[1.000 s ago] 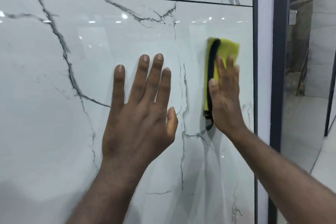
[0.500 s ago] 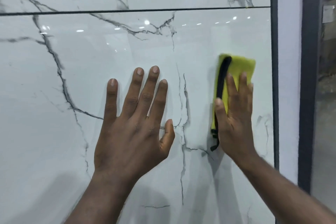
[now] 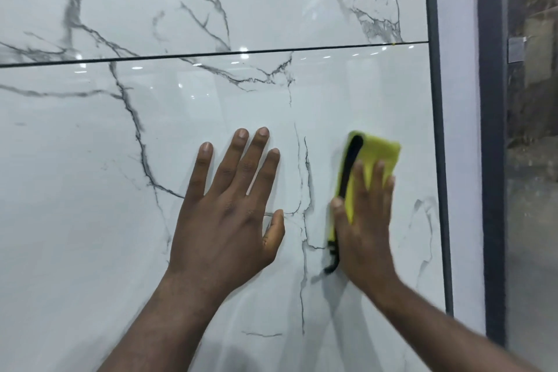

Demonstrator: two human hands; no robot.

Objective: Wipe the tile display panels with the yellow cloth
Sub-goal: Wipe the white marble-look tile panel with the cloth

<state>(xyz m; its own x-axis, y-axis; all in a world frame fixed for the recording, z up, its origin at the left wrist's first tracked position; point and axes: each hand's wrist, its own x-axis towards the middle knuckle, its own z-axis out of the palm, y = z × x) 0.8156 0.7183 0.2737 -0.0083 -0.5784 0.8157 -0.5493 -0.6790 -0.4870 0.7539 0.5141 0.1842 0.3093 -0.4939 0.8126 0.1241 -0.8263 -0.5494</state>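
A glossy white marble tile panel [image 3: 90,190] with grey veins fills the view, and another panel [image 3: 271,3] sits above a thin dark joint. My right hand [image 3: 365,220] presses a folded yellow cloth [image 3: 377,154] with a black edge flat against the lower panel near its right side, fingers straight over the cloth. My left hand [image 3: 229,208] lies flat on the same panel to the left of the cloth, fingers spread and straight, holding nothing.
A dark vertical trim strip [image 3: 437,160] bounds the panels on the right. Beyond it run a pale wall strip [image 3: 459,160] and a dark frame post [image 3: 492,160], with a glass pane [image 3: 531,160] at the far right. Ceiling lights reflect in the tiles.
The view has tilted upward, so more of the upper panel shows. My right hand and the cloth have slid down the lower panel, away from the joint. My left hand stays flat on it.
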